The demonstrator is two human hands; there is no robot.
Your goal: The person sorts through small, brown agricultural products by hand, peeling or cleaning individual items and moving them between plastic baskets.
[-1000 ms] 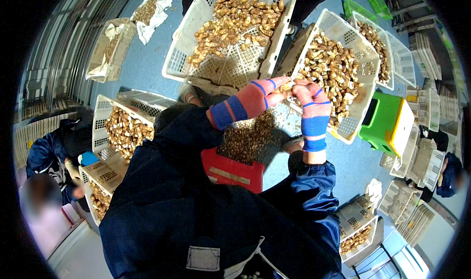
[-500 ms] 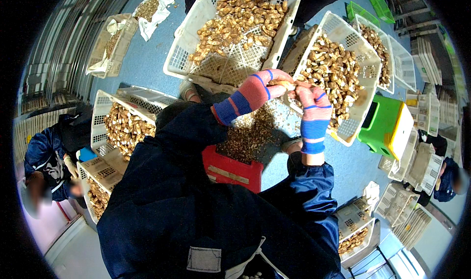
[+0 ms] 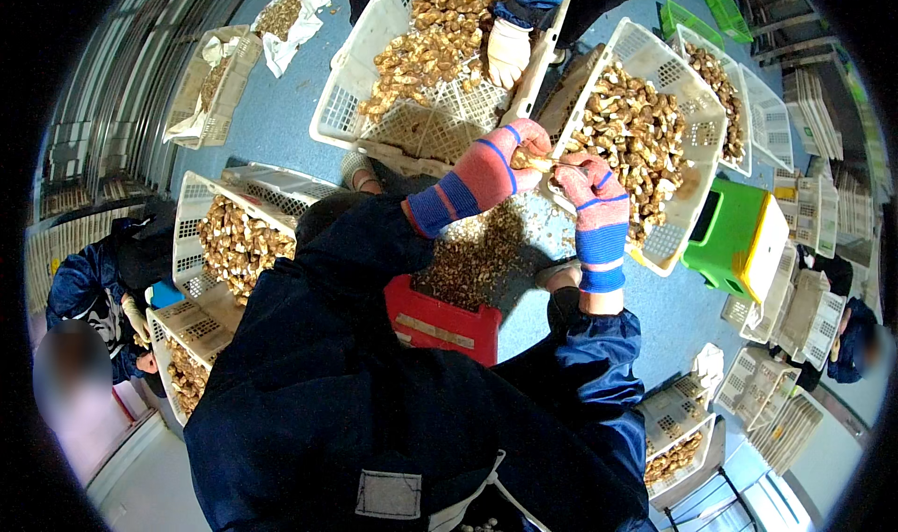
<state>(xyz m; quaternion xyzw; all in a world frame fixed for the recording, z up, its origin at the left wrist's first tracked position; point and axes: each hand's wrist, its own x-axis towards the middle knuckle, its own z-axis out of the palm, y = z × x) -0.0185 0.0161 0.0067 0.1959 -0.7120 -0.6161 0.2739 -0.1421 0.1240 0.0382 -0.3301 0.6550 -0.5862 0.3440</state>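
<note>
My left hand (image 3: pixel 499 163), in a pink and blue striped knit glove, is closed around a small mushroom (image 3: pixel 531 162) with a brown and pale surface. Close beside it, my right hand (image 3: pixel 589 181) in a matching glove pinches a small knife (image 3: pixel 565 165), of which only a thin dark blade shows, reaching toward the mushroom. Both hands hover between two white plastic crates. Many mushrooms fill the right crate (image 3: pixel 687 200); the far crate (image 3: pixel 327 125) holds a pile and a stretch of bare mesh floor. A co-worker's white-gloved hand (image 3: pixel 508 53) reaches into the far crate.
Trimmings (image 3: pixel 477 261) lie on the blue floor below my hands, beside a red stool (image 3: pixel 440 322). A green bin (image 3: pixel 706 228) with a yellow rim stands at right. More mushroom crates (image 3: pixel 192 205) are at left, near a seated co-worker (image 3: pixel 84 280).
A co-worker's gloved hand has come into the far crate. My fingers have shifted slightly around the mushroom, and a thin blade now shows at my right hand.
</note>
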